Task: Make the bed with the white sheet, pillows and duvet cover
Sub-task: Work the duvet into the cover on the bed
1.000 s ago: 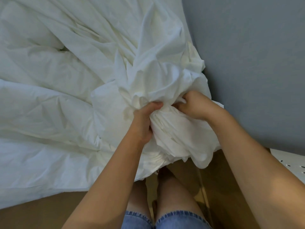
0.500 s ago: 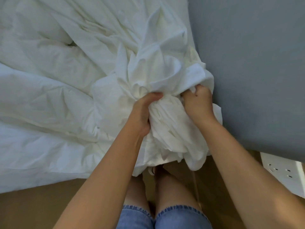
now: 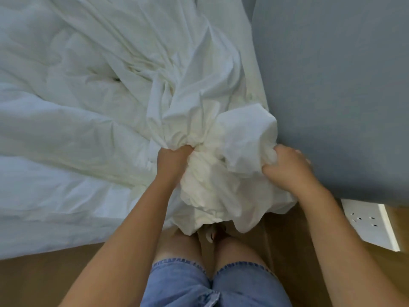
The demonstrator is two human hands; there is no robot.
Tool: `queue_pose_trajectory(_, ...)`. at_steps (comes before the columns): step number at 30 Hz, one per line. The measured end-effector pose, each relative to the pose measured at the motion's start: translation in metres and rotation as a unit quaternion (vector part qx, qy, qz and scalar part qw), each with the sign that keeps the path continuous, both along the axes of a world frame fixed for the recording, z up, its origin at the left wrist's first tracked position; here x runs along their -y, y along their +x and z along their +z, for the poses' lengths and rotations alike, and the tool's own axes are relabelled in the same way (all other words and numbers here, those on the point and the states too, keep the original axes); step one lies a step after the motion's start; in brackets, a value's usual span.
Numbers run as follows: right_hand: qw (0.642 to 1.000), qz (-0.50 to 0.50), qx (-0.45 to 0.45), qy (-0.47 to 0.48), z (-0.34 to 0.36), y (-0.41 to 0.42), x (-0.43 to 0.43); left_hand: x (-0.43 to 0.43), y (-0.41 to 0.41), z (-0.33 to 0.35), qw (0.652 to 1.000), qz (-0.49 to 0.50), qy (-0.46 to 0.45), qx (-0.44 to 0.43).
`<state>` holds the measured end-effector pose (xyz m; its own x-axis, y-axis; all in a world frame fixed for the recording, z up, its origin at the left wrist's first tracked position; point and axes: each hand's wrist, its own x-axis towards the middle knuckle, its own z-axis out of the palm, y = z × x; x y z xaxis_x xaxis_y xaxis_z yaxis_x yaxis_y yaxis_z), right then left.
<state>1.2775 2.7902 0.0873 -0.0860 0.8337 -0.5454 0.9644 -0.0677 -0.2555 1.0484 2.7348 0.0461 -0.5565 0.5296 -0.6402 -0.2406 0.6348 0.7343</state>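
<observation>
**Working the duvet cover corner**

Both hands, left hand (image 3: 174,160) and right hand (image 3: 285,167), grip bunched duvet cover (image 3: 212,182) at the bed (image 3: 55,222) corner beside the grey wall (image 3: 332,85). Best to find the corner seam, then pull outward evenly, avoiding twists.

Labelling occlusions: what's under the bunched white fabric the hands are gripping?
Under the bunched white fabric: bare legs, a strip of brown floor and one foot, partly showing. The other foot is covered. Left hand and right hand grip it.
</observation>
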Motion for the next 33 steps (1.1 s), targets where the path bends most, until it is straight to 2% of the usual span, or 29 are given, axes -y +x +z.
queue_pose_trajectory(1, 0.999, 0.014, 0.028, 0.015, 0.004, 0.000, -0.009, 0.000, 0.003, -0.003, 1.000, -0.003, 0.003, 0.005)
queue_pose_trajectory(4, 0.998, -0.024, -0.051, 0.040, 0.011, -0.022, -0.035, 0.000, 0.006, -0.006, 0.999, 0.005, 0.003, 0.035)
queue_pose_trajectory(8, 0.998, -0.028, -0.031, -0.052, -0.009, -0.051, -0.054, -0.001, 0.006, -0.004, 0.998, 0.011, -0.002, 0.059)
queue_pose_trajectory(12, 0.986, 0.011, -0.064, -0.152, -0.024, -0.060, -0.042, 0.000, 0.007, -0.003, 0.996, 0.029, -0.015, 0.079)
queue_pose_trajectory(16, 0.989, -0.021, -0.116, -0.090, -0.036, -0.063, -0.040, 0.000, 0.011, -0.001, 0.991, 0.021, -0.020, 0.129)
queue_pose_trajectory(20, 0.992, 0.072, -0.101, -0.035, -0.041, -0.065, -0.040, -0.012, 0.023, 0.010, 0.973, -0.034, 0.045, 0.226)
queue_pose_trajectory(22, 0.989, 0.087, -0.120, -0.014, -0.040, -0.068, -0.041, -0.026, 0.035, 0.013, 0.977, -0.062, 0.059, 0.196)
queue_pose_trajectory(25, 0.987, 0.018, -0.157, -0.013, -0.039, -0.064, -0.049, -0.044, 0.048, 0.017, 0.984, -0.043, 0.009, 0.173)
queue_pose_trajectory(29, 0.965, -0.125, -0.230, -0.024, -0.033, -0.054, -0.059, -0.043, 0.026, 0.013, 0.966, 0.054, 0.025, 0.252)
queue_pose_trajectory(33, 0.902, -0.273, -0.314, -0.115, -0.034, -0.064, -0.060, -0.026, 0.007, -0.003, 0.967, 0.163, 0.006, 0.196)
